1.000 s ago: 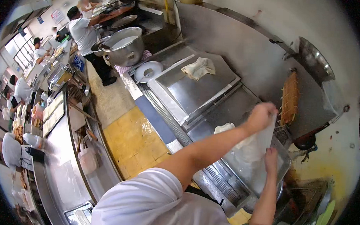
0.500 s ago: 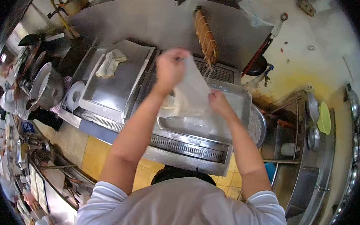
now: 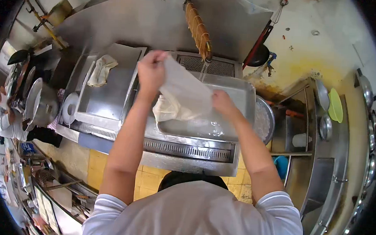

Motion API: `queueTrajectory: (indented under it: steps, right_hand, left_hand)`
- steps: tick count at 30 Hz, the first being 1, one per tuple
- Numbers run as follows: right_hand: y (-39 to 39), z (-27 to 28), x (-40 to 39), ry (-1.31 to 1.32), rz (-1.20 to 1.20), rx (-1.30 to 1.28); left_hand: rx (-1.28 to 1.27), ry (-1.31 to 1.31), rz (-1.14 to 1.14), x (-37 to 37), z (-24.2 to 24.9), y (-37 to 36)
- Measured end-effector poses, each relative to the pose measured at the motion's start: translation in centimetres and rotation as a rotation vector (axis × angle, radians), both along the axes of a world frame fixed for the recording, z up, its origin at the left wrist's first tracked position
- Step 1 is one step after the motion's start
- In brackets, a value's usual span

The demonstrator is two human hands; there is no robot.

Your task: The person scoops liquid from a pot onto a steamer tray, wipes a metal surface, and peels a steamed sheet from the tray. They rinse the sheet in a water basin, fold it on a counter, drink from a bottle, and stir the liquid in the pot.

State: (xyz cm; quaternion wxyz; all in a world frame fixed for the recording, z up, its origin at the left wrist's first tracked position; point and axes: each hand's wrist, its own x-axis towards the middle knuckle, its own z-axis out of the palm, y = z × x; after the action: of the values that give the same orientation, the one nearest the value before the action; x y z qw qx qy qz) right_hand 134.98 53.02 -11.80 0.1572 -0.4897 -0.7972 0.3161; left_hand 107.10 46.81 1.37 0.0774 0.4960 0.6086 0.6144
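A thin, see-through white cloth (image 3: 187, 85) is stretched between my two hands over a metal tray of water (image 3: 249, 106). My left hand (image 3: 151, 72) is closed on its upper left corner, raised higher than the other hand. Pinched at the cloth's right edge, my right hand (image 3: 223, 103) is over the right half of the tray. Below the stretched part, a bunched cream cloth (image 3: 166, 109) lies at the tray's left side and overlaps the stretched cloth in this view. Water runs into the tray from a wrapped spout (image 3: 198, 28).
Left of the tray is a flat metal steamer top (image 3: 108, 94) with a folded cloth (image 3: 101, 71) on it. A large pot (image 3: 42, 103) and a person (image 3: 11, 123) are farther left. To the right are a basin (image 3: 269, 121) of whitish contents and a metal shelf rack (image 3: 321, 175).
My view has shifted, so the scene sits differently in the frame. The cloth is spread wider between my hands, and more of the bunched cream cloth shows beside my left forearm.
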Motion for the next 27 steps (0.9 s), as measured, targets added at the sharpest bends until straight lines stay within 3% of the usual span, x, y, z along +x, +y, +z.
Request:
queueTrajectory:
  steps: [2, 4, 6, 8, 11, 14, 16, 18, 21, 24, 25, 27]
  right_hand:
    - [0.5, -3.3, 4.3, -0.175, -0.026, 0.104]
    - [-0.8, -5.8, 7.1, -0.261, -0.047, 0.273]
    - [-1.9, -6.3, 6.8, -0.277, -0.015, 0.378]
    - [-3.9, -6.3, 4.1, -0.219, 0.06, 0.398]
    - [-4.0, -7.1, 3.5, -0.501, 0.087, -0.064]
    - [-1.8, -2.5, 2.5, -0.558, 0.117, -0.071]
    - [-0.2, -1.6, -0.5, 0.199, -0.129, -0.03]
    - [1.7, 1.4, -4.2, 0.738, 0.034, -0.182]
    - [1.0, 3.2, -6.6, 0.451, -0.067, -0.323]
    - [-1.7, 4.6, -4.1, 0.241, 0.047, -0.151]
    - [-1.7, 2.8, -2.7, 0.196, 0.018, -0.141]
    - [-1.8, -0.2, 1.1, 0.162, -0.016, -0.149]
  left_hand:
    - [-0.074, 0.016, 0.107, -2.0, -2.6, -1.2]
    - [-0.212, 0.007, 0.128, -3.3, -9.1, -1.7]
    - [-0.433, 0.139, -0.082, -2.3, -16.2, -2.9]
    - [-0.842, 0.311, -0.172, 2.1, -17.2, -4.9]
    - [-0.78, 0.327, -0.331, 4.0, -21.3, -3.8]
    - [-0.586, 0.268, -0.415, 4.9, -18.9, -0.9]
    - [-0.475, 0.244, -0.398, 6.5, -13.2, 1.0]
    - [-0.389, 0.191, -0.356, 7.8, -8.2, 1.9]
    - [-0.178, 0.166, -0.256, 7.3, -3.2, 2.4]
    - [-0.036, 0.052, -0.112, 3.2, 0.2, 1.7]
    - [0.09, 0.091, -0.053, 1.5, 0.8, 1.3]
    - [0.03, -0.042, 0.076, -1.3, 1.2, 0.5]
